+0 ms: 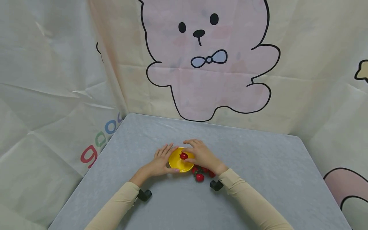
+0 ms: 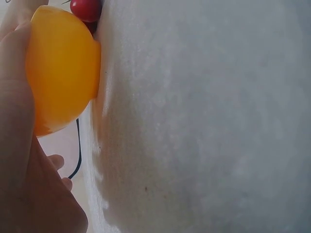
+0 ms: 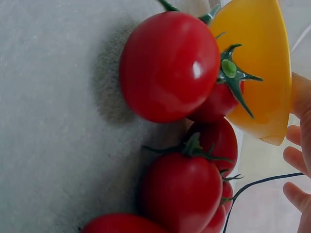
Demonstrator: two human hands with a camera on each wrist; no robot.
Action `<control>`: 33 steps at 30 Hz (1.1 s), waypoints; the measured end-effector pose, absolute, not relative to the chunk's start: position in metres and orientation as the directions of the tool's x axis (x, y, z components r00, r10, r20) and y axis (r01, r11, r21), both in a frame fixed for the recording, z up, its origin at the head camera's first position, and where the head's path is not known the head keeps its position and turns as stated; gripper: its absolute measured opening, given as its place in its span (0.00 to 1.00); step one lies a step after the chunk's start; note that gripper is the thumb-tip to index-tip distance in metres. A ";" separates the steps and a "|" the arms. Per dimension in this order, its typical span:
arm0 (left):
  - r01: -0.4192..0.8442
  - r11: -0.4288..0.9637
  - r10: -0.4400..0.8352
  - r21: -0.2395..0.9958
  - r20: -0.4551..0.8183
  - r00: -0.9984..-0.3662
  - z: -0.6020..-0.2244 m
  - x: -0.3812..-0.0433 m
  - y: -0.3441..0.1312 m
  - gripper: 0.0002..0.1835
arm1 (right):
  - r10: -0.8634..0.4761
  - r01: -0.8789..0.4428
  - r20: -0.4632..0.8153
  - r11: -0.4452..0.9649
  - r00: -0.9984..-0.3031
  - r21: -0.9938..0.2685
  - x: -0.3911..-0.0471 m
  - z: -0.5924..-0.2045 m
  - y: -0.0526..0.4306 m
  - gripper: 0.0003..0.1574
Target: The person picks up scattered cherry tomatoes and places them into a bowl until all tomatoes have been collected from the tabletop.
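A yellow bowl (image 1: 175, 163) stands on the table, its outer side (image 2: 63, 73) close in the left wrist view. My left hand (image 1: 159, 163) holds it from the left, thumb along the near rim and fingers at the far side. Over the bowl's right part, my right hand (image 1: 202, 155) pinches a red cherry tomato (image 1: 184, 156) between thumb and index finger, inside the rim. The other right fingers stick out beyond the bowl. That tomato is hidden in the right wrist view. Several cherry tomatoes (image 3: 170, 68) with green stalks lie right beside the bowl, under my right wrist.
A grey-blue cloth covers the table (image 1: 253, 179). Behind it hangs a pale curtain (image 1: 132, 89) with a pink bear print; more printed fabric (image 1: 43, 134) hangs at the left and right. Black wrist cameras (image 1: 144, 195) sit under both sleeves.
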State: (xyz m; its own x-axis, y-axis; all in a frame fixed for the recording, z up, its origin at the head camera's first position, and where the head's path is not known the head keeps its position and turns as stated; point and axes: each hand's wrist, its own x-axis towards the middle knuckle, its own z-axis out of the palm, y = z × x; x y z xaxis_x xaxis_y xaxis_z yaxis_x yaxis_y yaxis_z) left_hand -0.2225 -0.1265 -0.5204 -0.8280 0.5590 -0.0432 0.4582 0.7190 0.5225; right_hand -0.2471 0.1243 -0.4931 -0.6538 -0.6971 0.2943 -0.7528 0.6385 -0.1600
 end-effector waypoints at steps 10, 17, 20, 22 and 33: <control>0.458 0.717 0.556 0.526 -0.035 -0.830 -0.518 -0.222 -0.125 0.56 | -0.696 -0.750 0.298 0.648 -0.654 -0.132 -0.247 -0.492 0.127 0.27; 0.457 0.695 0.558 0.555 -0.016 -0.830 -0.520 -0.221 -0.124 0.57 | -0.672 -0.727 0.295 0.672 -0.679 -0.144 -0.244 -0.483 0.133 0.28; 0.458 0.685 0.557 0.566 -0.003 -0.830 -0.521 -0.221 -0.122 0.59 | -0.658 -0.722 0.322 0.677 -0.680 -0.142 -0.245 -0.481 0.138 0.27; 0.459 0.682 0.557 0.569 0.003 -0.830 -0.521 -0.220 -0.121 0.59 | -0.649 -0.718 0.336 0.680 -0.683 -0.148 -0.245 -0.479 0.142 0.27; 0.440 0.680 0.546 0.586 -0.004 -0.838 -0.518 -0.219 -0.118 0.57 | -0.619 -0.693 0.334 0.699 -0.711 -0.177 -0.240 -0.472 0.166 0.27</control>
